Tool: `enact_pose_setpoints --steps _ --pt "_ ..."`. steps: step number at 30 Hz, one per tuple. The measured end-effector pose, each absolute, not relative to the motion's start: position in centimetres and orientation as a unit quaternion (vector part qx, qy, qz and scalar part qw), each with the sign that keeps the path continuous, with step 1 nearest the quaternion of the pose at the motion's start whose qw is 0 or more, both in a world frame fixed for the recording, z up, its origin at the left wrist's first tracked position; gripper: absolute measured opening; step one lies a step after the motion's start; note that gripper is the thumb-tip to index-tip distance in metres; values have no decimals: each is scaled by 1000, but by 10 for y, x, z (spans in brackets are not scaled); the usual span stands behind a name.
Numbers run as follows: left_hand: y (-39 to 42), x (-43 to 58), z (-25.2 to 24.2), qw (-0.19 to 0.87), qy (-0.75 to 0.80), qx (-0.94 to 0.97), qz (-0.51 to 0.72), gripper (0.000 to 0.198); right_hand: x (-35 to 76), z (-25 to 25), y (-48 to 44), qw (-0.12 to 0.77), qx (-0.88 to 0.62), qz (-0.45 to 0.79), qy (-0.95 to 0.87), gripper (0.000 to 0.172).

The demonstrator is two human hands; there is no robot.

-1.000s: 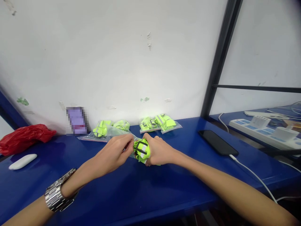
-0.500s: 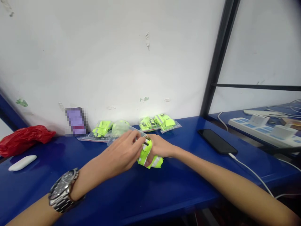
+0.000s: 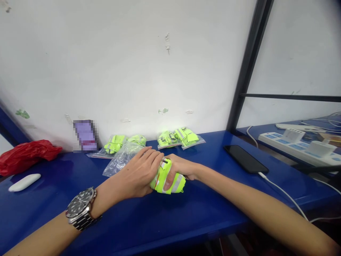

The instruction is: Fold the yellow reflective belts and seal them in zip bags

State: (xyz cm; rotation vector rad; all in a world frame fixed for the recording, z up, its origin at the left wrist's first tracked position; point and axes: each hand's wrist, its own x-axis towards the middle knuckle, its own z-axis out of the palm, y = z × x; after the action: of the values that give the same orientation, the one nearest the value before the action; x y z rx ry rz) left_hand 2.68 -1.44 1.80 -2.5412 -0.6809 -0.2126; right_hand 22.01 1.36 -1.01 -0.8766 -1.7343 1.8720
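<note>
A folded neon-yellow vest with grey reflective strips point(image 3: 170, 182) rests on the blue table point(image 3: 186, 220) in the middle. My right hand point(image 3: 178, 170) is wrapped round it from the right. My left hand point(image 3: 138, 174), a metal watch on its wrist, is curled over the vest's left side and presses it. A clear plastic bag point(image 3: 121, 160) lies just behind my left hand, and whether any finger grips it is hidden.
Several bagged neon vests point(image 3: 181, 138) lie along the wall. A red plastic bag point(image 3: 26, 154) and a white oblong object point(image 3: 23, 182) sit at the left. A black phone point(image 3: 245, 159) with a white cable lies to the right, with power strips point(image 3: 298, 144) beyond a black post.
My left hand has left the bag's mouth and come down onto the vest. The clear bag has dropped flatter onto the table. The vest has turned and sits lower under both hands.
</note>
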Motion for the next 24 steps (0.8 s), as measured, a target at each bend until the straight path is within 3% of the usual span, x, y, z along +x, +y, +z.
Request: enact_pose_setpoints --steps 4,9,15,24 --pt "-17 36 15 265 -249 -931 -43 66 218 -14 15 235 -309 672 -631 41" --pt "-15 38 13 250 -247 -935 -54 68 218 -12 13 271 -282 671 -630 56" --pt "-12 36 5 213 -250 -941 -85 69 212 -17 14 273 -327 656 -623 34" --pt "-14 36 8 176 -251 -946 -102 73 213 -19 13 301 -335 667 -594 37"
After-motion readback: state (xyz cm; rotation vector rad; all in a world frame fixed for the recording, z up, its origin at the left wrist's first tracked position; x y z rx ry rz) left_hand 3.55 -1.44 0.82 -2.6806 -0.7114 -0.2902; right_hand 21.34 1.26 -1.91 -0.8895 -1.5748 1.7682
